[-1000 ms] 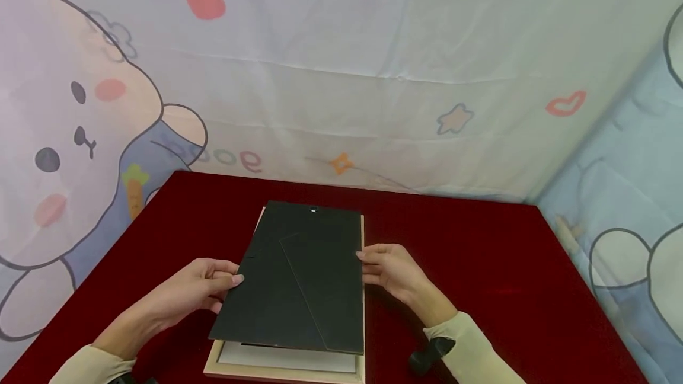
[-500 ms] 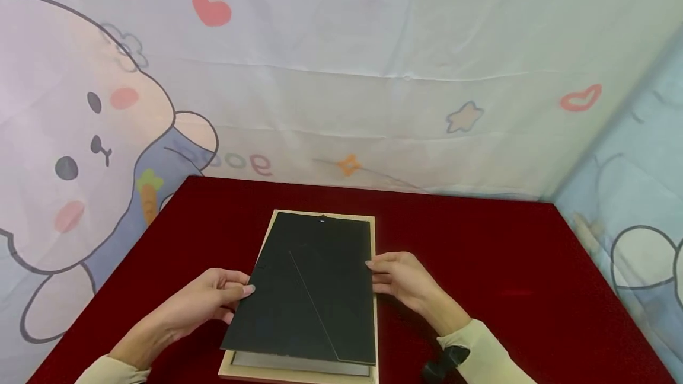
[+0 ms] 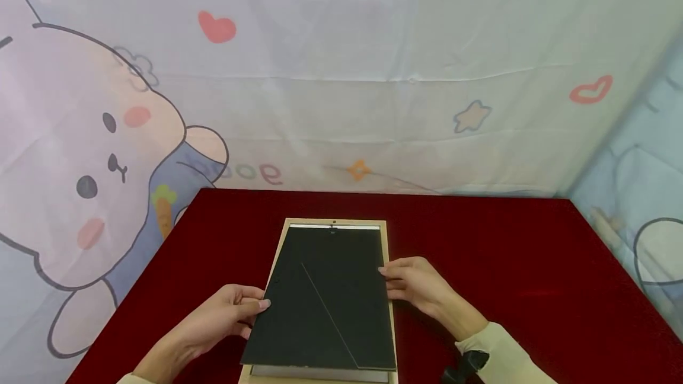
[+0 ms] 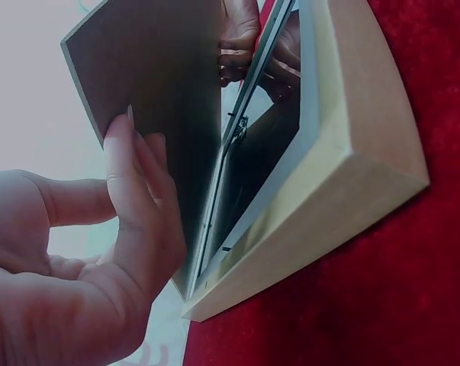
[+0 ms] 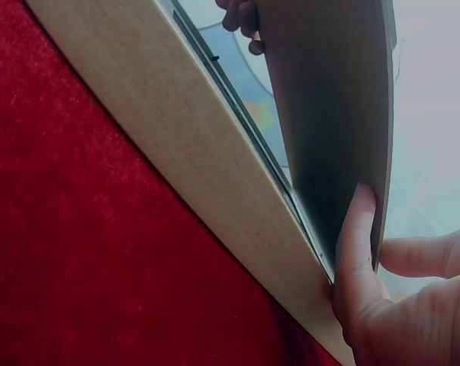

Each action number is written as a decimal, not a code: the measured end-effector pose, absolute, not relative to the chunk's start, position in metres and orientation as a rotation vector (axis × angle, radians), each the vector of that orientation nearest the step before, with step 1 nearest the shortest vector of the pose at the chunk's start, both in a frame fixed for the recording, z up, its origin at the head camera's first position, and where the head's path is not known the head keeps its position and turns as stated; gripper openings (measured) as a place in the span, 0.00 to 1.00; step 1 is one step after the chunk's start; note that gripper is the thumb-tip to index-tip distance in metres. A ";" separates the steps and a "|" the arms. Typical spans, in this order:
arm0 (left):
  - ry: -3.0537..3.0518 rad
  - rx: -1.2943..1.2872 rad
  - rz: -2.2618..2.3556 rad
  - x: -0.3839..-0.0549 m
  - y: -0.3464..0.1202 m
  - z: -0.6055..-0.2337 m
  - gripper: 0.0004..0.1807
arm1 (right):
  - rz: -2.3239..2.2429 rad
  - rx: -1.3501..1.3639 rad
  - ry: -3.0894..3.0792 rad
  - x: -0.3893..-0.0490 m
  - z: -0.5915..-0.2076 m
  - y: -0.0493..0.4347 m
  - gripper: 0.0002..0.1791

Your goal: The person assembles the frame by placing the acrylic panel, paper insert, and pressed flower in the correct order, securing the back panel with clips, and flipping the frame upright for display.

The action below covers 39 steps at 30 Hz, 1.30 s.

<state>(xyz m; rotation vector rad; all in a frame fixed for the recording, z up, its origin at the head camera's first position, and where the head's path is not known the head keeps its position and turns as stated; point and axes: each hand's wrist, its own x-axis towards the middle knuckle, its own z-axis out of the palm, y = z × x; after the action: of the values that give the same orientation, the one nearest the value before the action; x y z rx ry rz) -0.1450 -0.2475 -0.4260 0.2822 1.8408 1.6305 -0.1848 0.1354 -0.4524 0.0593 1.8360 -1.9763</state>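
A light wooden picture frame (image 3: 288,222) lies on the red cloth, its open back facing up. Over it is a black backing board (image 3: 331,307) with a thin slanting line and a small hanger near its far edge. My left hand (image 3: 216,317) pinches the board's left edge, thumb on top and fingers beneath. At the right edge, my right hand (image 3: 421,289) pinches it the same way. Both wrist views show the board tilted, its far end down at the frame (image 4: 352,145) and its near end raised. Between board and far rail, a pale strip shows.
A table covered in red cloth (image 3: 507,265) spreads around the frame. Behind it hangs a pale curtain (image 3: 341,46) printed with a cartoon animal, hearts and stars. Another curtain (image 3: 656,194) closes the right side. A black band (image 3: 472,366) is on the right wrist.
Both hands have brought the backing board toward me and lower over the frame; its far edge, earlier covering the far rail, now sits inside it. The head view has also shifted.
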 end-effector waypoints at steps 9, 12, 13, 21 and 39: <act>1.826 0.269 1.637 -0.148 -0.247 -0.432 0.23 | -1.970 0.055 1.871 -0.188 -0.455 0.137 0.18; 1.832 0.262 1.631 -0.147 -0.246 -0.435 0.22 | -1.950 0.054 1.903 -0.187 -0.456 0.137 0.20; 1.833 0.258 1.632 -0.147 -0.246 -0.436 0.22 | -1.944 0.056 1.914 -0.187 -0.456 0.137 0.20; 1.834 0.250 1.654 -0.152 -0.247 -0.439 0.23 | -1.924 0.053 1.984 -0.191 -0.453 0.136 0.17; 1.826 0.249 1.646 -0.154 -0.246 -0.437 0.22 | -1.930 0.060 1.991 -0.194 -0.451 0.134 0.16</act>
<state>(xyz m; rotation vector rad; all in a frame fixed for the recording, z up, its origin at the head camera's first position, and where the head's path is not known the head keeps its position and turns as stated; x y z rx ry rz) -0.1543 -0.2465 -0.4370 0.2491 1.8263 1.6464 -0.1943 0.1341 -0.4506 0.0601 1.9910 -1.9297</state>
